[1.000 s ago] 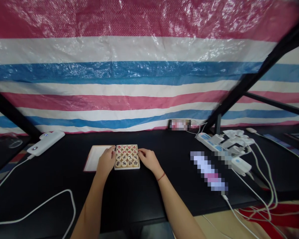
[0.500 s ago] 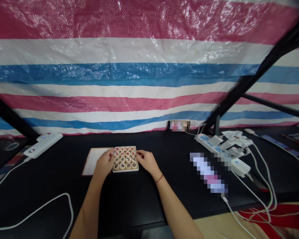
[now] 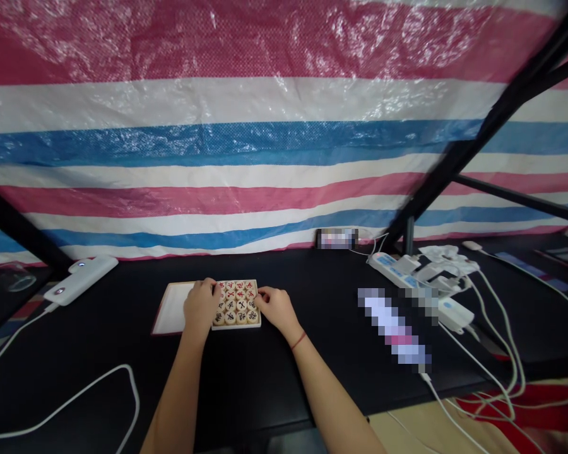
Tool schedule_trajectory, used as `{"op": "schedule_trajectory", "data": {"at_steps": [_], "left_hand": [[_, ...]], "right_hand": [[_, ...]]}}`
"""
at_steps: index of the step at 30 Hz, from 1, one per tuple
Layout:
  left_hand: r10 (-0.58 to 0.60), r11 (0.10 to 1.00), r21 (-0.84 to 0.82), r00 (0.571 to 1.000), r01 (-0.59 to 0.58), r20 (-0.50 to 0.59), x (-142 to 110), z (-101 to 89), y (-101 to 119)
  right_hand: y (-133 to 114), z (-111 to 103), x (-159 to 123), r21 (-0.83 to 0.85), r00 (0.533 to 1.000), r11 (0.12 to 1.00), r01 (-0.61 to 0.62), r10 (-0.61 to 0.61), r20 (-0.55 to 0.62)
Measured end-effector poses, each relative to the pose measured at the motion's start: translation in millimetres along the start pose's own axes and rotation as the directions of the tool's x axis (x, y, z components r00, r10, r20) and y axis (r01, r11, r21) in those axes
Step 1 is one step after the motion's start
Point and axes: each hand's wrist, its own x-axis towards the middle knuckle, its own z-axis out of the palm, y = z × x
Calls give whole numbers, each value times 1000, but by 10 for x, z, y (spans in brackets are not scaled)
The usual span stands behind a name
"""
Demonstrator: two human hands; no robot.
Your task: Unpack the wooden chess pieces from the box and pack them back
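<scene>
A shallow pale box [image 3: 236, 326] lies on the black table. It holds rows of round wooden Chinese chess pieces [image 3: 241, 305], red characters in the far rows and black in the near ones. My left hand [image 3: 201, 307] is at the box's left side, its fingers curled over the left column and covering some pieces. Whether a piece is between those fingertips is hidden. At the right wall, my right hand [image 3: 275, 308] has its fingers bent and closed on the box edge, touching the right column. The opened box lid [image 3: 170, 309] lies flat on the left, white inside, partly behind my left hand.
A white charger-like device [image 3: 82, 280] with a cable sits at the left. To the right are a blurred-out phone-like object [image 3: 392, 328] and a power strip [image 3: 392, 268] with plugs and tangled cables. A small screen [image 3: 337, 239] leans at the back against the striped sheet [image 3: 218, 189].
My left hand has shifted right and over the box's left column, covering more pieces. My right hand stays at the right edge, fingers slightly further in. The view has moved slightly.
</scene>
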Motion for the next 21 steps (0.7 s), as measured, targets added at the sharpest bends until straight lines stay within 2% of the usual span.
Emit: {"op": "schedule_trajectory", "data": {"at_steps": [6, 13, 21], "left_hand": [[-28, 999, 36, 1000, 28, -9, -14, 12, 82], [47, 998, 49, 998, -45, -42, -15, 111, 65], [97, 992, -80, 992, -103, -78, -56, 57, 36]], "right_hand": [[19, -6, 6, 21, 1000, 1000, -9, 9, 24], [0, -19, 7, 21, 999, 1000, -19, 18, 35], [50, -2, 2, 71, 1000, 997, -5, 3, 26]]}}
